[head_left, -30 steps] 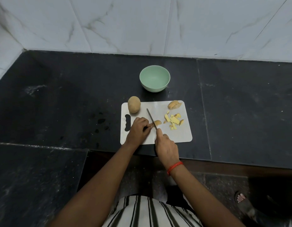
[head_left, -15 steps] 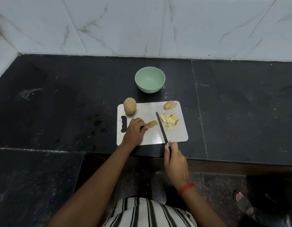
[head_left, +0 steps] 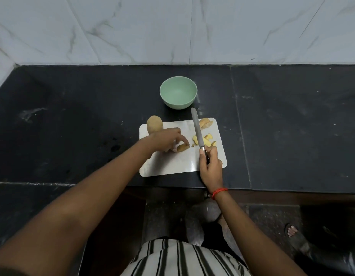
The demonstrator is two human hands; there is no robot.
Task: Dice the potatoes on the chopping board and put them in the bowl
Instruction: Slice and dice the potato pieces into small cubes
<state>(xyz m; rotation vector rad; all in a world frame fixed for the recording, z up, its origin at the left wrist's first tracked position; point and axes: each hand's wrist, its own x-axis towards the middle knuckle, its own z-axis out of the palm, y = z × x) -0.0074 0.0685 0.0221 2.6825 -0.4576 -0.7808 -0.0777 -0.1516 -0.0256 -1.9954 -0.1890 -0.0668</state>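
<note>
One white board (head_left: 172,164) on blk counter (head_left: 73,126), marble wall (head_left: 152,26) behind

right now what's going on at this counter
A person is dicing potatoes. The left hand holds a potato wedge on the chopping board, while the right hand grips a knife with its blade over the cut pieces. A whole potato sits at the board's far left corner. The green bowl holds nothing.
</note>
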